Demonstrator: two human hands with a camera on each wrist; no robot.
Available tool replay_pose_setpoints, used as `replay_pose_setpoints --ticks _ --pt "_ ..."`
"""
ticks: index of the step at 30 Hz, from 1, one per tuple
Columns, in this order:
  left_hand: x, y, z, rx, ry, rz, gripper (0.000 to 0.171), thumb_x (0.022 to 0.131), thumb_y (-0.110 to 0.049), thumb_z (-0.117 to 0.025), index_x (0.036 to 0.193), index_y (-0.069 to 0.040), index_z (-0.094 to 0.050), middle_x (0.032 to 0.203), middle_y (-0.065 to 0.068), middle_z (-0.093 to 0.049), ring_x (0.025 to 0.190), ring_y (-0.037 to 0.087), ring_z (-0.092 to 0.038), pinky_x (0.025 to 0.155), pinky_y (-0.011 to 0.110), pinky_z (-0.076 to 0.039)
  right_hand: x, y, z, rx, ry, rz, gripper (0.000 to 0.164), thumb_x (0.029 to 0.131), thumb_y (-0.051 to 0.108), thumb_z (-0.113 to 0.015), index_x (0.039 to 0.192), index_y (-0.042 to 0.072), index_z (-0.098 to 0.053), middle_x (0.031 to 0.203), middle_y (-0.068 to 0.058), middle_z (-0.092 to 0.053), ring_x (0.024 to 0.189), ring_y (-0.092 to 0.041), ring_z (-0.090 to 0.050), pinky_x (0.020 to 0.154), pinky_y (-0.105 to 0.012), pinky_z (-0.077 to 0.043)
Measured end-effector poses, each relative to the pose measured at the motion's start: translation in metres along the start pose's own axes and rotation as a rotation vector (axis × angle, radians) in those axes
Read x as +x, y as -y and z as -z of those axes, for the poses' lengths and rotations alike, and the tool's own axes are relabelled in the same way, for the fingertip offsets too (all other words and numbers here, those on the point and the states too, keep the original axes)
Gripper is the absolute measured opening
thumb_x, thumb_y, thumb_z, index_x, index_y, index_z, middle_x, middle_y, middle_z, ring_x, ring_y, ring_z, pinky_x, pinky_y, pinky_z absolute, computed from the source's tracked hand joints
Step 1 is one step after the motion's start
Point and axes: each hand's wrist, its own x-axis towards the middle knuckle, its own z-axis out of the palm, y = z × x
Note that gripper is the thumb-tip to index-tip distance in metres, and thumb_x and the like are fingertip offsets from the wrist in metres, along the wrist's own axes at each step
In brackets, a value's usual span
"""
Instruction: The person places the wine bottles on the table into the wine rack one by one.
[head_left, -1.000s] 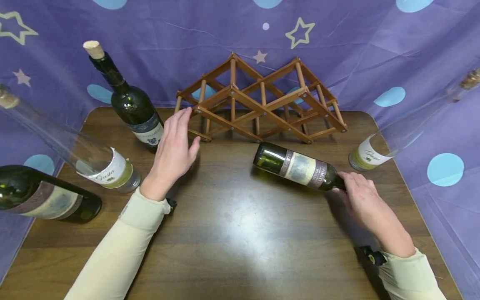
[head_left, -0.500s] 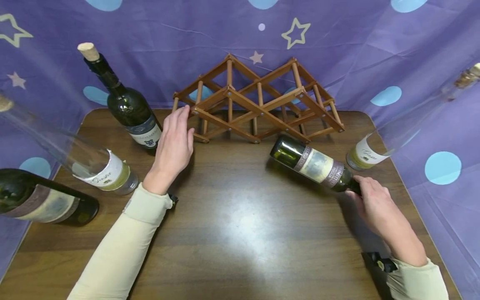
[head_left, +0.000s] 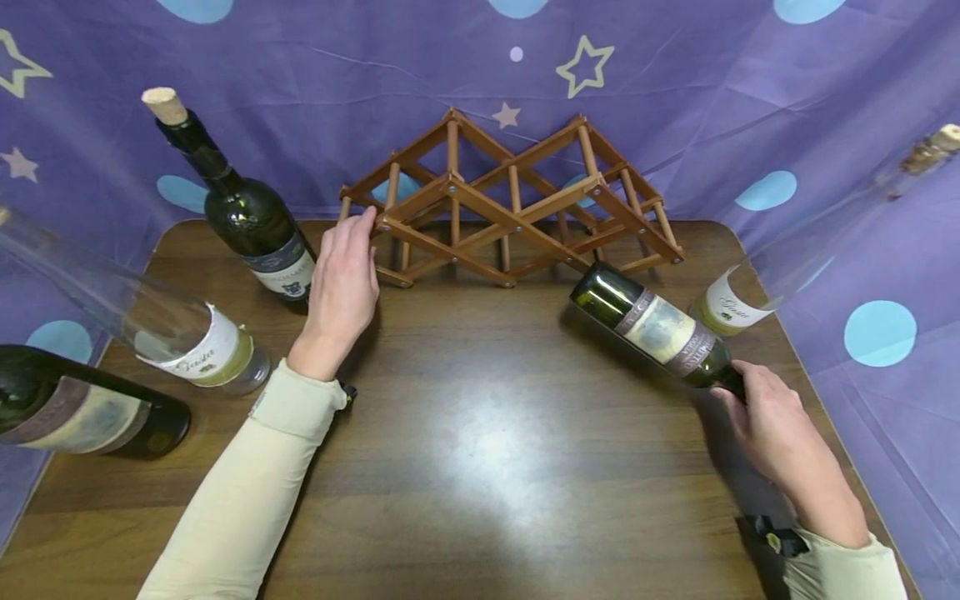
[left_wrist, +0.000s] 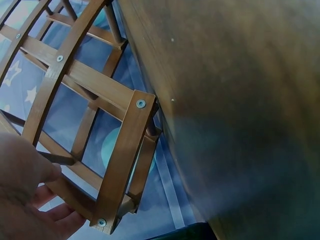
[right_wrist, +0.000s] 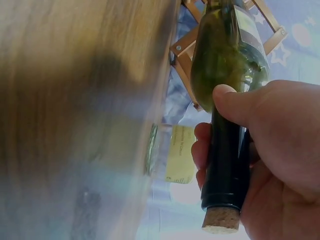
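Observation:
My right hand grips the dark neck of a green wine bottle, its thumb along the neck in the right wrist view. The bottle is tilted over the table, base pointing up-left to the front of the wooden wine rack. A cork closes its mouth, just past the fingers. My left hand holds the rack's left end; the left wrist view shows the thumb and fingers either side of a slat. The rack is a folding lattice of brown slats and dowels, with no bottle in it.
At left stand a dark corked bottle close beside my left hand, a clear bottle and another dark bottle. A clear bottle stands right of the held one. Purple curtain hangs behind the table.
My right hand has moved right and nearer me with the bottle, whose base has swung right and turned further toward the rack. My left hand stays at the rack's left end.

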Motion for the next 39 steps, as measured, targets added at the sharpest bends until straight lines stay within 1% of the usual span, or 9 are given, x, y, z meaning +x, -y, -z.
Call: replay_pose_setpoints --ticks 4,7,12,21,30,39 --pt "0.002 0.001 0.0 0.005 -0.005 0.011 0.05 0.092 0.01 -0.053 0.141 -0.001 -0.052 0.124 0.019 -0.058 0.108 0.043 -0.052 0.097 0.047 -0.041 -0.002 -0.001 0.001 0.002 0.002 -0.045 0.042 0.089 0.002 -0.068 0.122 -0.016 -0.051 0.102 -0.033 -0.057 0.093 -0.052 -0.056 0.074 -0.066 -0.042" --pt "0.003 0.002 0.0 0.01 -0.004 0.02 0.05 0.091 0.011 -0.052 0.14 -0.002 -0.054 0.122 0.018 -0.059 0.106 0.042 -0.053 0.095 0.047 -0.042 -0.004 -0.002 0.002 0.003 0.012 -0.08 0.043 0.091 0.004 -0.067 0.124 -0.016 -0.05 0.104 -0.033 -0.056 0.095 -0.052 -0.055 0.073 -0.066 -0.043" --pt "0.005 0.004 0.0 0.028 0.01 0.033 0.051 0.089 0.012 -0.051 0.138 -0.003 -0.056 0.122 0.017 -0.06 0.105 0.041 -0.053 0.095 0.045 -0.042 -0.005 -0.002 0.002 0.011 0.019 -0.112 0.043 0.093 0.006 -0.065 0.125 -0.016 -0.048 0.106 -0.035 -0.055 0.096 -0.053 -0.054 0.077 -0.065 -0.043" --pt "0.007 0.004 0.0 0.043 0.041 0.055 0.048 0.09 0.011 -0.05 0.135 -0.005 -0.057 0.122 0.014 -0.061 0.104 0.039 -0.055 0.096 0.044 -0.042 -0.005 -0.001 0.0 0.005 0.025 -0.172 0.043 0.097 0.011 -0.061 0.125 -0.018 -0.047 0.109 -0.037 -0.054 0.098 -0.057 -0.053 0.081 -0.066 -0.041" --pt "0.008 0.005 0.0 0.036 0.047 0.052 0.048 0.089 0.012 -0.051 0.133 -0.005 -0.057 0.122 0.014 -0.062 0.104 0.04 -0.054 0.095 0.044 -0.042 -0.002 0.002 -0.002 0.01 0.025 -0.234 0.042 0.097 0.013 -0.06 0.124 -0.018 -0.047 0.108 -0.036 -0.054 0.096 -0.058 -0.054 0.08 -0.066 -0.041" --pt "0.006 0.007 0.0 0.04 0.047 0.055 0.047 0.089 0.012 -0.051 0.132 -0.005 -0.057 0.121 0.014 -0.061 0.104 0.04 -0.054 0.095 0.045 -0.043 0.002 0.008 -0.008 0.013 0.061 -0.288 0.044 0.099 0.018 -0.059 0.124 -0.017 -0.048 0.109 -0.037 -0.055 0.097 -0.059 -0.054 0.079 -0.066 -0.041"
